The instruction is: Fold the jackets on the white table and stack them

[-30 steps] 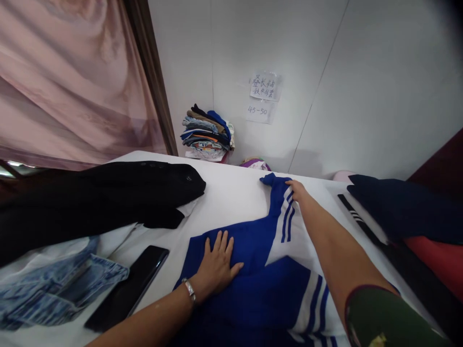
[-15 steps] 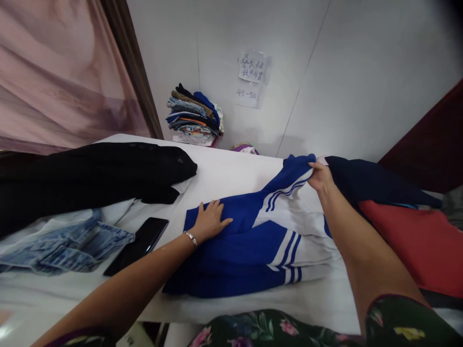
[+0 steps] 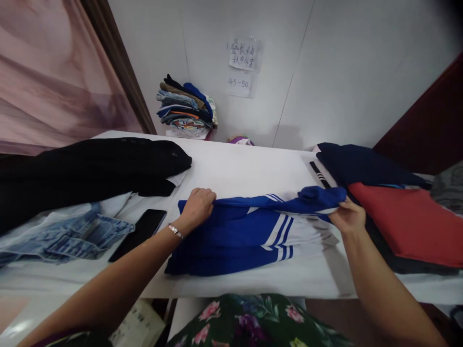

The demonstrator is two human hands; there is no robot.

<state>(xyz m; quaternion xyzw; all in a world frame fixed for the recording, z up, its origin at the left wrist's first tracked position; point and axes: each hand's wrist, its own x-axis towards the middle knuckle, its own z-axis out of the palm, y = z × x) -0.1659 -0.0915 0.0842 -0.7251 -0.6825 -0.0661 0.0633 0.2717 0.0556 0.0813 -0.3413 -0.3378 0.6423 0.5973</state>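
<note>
A blue and white jacket (image 3: pixel 231 236) with striped bands lies across the white table (image 3: pixel 246 166) in front of me. Its far edge is folded over in a long narrow strip. My left hand (image 3: pixel 198 205) is closed on that edge near the jacket's left end. At the other end, my right hand (image 3: pixel 349 214) pinches the blue sleeve (image 3: pixel 313 195), which is bunched and drawn along the far side. The white part of the jacket shows below the sleeve, partly covered by it.
To the left are a black garment (image 3: pixel 119 164), light blue jeans (image 3: pixel 83 241) and a black phone (image 3: pixel 139 233). Folded red (image 3: pixel 408 224) and navy (image 3: pixel 372 164) clothes lie at the right. A stack of clothes (image 3: pixel 186 108) stands at the back, below paper signs (image 3: pixel 243 55) on the wall.
My right hand has moved nearer and to the right, bringing the sleeve over the jacket's far side. My left hand has gone from lying flat to gripping the edge.
</note>
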